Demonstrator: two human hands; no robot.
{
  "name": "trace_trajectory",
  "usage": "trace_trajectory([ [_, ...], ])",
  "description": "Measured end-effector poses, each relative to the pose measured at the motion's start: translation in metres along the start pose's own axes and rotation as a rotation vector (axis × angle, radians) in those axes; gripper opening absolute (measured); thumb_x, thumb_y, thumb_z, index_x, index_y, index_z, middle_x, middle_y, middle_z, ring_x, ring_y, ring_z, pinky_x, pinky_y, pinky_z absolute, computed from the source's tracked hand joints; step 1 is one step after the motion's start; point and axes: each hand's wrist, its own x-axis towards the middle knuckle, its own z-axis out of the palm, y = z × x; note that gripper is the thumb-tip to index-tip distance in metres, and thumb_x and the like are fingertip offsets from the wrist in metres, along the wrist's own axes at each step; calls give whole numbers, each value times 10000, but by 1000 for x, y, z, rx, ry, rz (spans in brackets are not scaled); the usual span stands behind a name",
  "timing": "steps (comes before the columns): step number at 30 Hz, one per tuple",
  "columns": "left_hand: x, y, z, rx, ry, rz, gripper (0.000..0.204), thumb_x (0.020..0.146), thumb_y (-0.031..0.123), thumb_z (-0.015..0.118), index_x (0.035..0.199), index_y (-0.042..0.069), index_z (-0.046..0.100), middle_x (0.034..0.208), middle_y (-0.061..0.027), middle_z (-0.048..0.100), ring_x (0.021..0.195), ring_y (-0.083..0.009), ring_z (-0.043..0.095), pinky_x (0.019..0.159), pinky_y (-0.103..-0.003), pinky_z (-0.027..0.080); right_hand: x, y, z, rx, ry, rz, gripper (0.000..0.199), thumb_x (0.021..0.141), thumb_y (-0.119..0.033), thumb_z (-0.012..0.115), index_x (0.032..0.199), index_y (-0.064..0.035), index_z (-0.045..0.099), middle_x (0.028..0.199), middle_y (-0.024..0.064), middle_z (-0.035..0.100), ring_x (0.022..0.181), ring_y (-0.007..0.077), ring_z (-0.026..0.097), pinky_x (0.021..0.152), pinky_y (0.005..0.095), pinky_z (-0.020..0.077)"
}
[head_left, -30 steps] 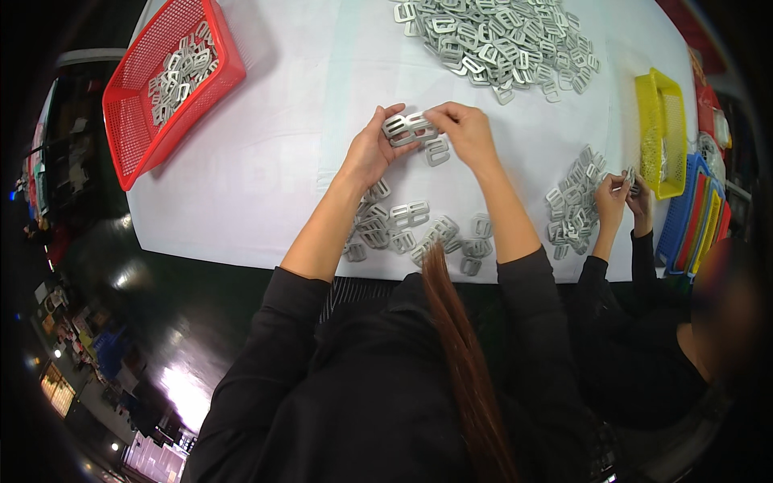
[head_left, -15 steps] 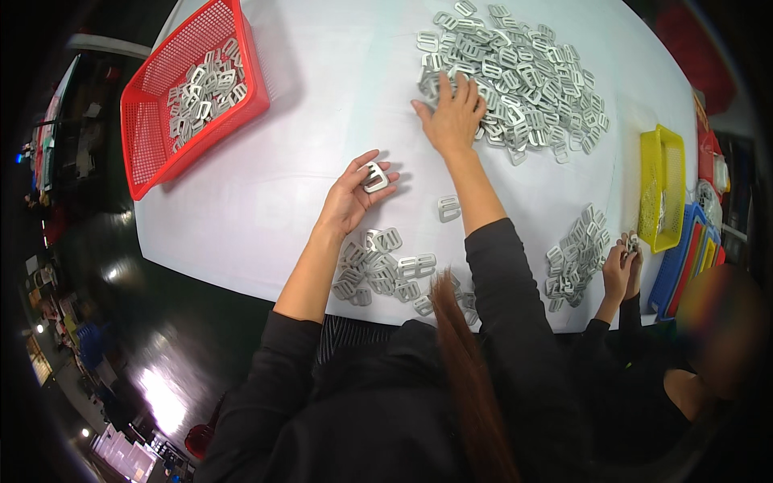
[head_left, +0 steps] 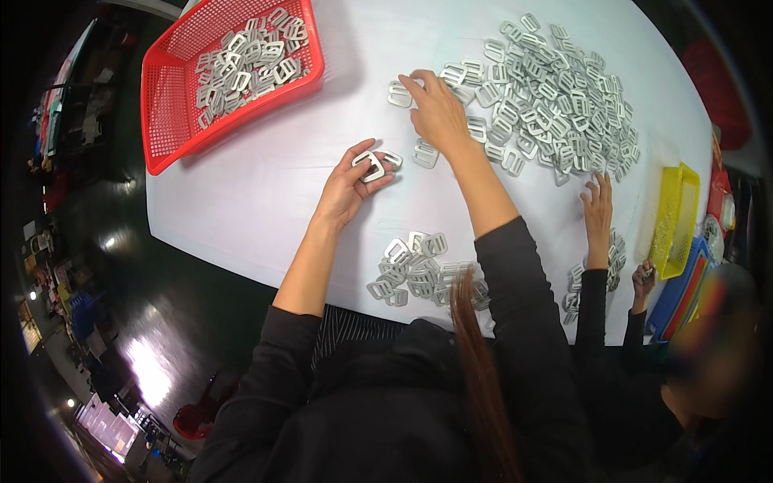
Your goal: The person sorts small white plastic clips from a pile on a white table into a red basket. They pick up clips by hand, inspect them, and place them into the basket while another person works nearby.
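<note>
No text, label, brand, number or sign is appearing legibly. The grey metal buckles (head_left: 555,97), heaping between 1 and 2 o'clock, are showing no readable marking; neither are the red basket (head_left: 165,101) near 10 o'clock and the yellow basket (head_left: 680,217) at 3 o'clock. Background objects toward 8 o'clock are appearing too small and blurred for reading.

You have a white surface (head_left: 241,209) across the top and middle of the frame. At its lower left you see a dark green floor (head_left: 217,298) with a white glare (head_left: 149,374). Near your lower-left rim are a bright pale panel (head_left: 105,427) and a small light (head_left: 71,402).
</note>
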Motion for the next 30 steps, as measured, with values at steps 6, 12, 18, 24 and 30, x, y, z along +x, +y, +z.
trace_trajectory([
  [6,-3,23,-20,-19,-14,-17,362,900,85,435,1252,12,382,1060,-122,521,964,-234,568,845,-362,522,10,17,8,-45,-179,-96,224,772,-178,606,992,-158,644,971,-14,595,858,202,561,722,325,487],
  [12,-2,27,-35,-12,-21,-22,350,905,78,411,1244,1,375,1074,-147,504,974,-252,564,854,-374,512,-34,-21,-23,-86,-67,547,250,753,-258,664,931,-93,606,893,52,620,811,230,597,666,362,470],
  [18,-2,23,-26,-8,-56,-33,384,947,231,349,1259,6,365,1114,-146,498,1011,-245,557,859,-369,503,-68,-41,-19,21,-264,962,295,750,-297,679,880,-47,589,838,106,637,751,282,616,662,393,464],
  [24,2,16,-30,58,-20,-14,384,956,256,324,1242,7,382,1115,-149,507,991,-251,568,856,-370,504,-84,-53,-4,-45,-49,902,267,740,-278,691,817,-39,601,791,84,649,738,265,619,666,383,464],
  [30,-7,20,-33,10,-4,-35,399,959,281,316,1242,8,385,1100,-144,521,996,-246,563,855,-377,504,-76,-62,-7,299,-102,940,255,703,-231,719,806,-15,627,713,94,654,642,233,623,589,331,472],
])
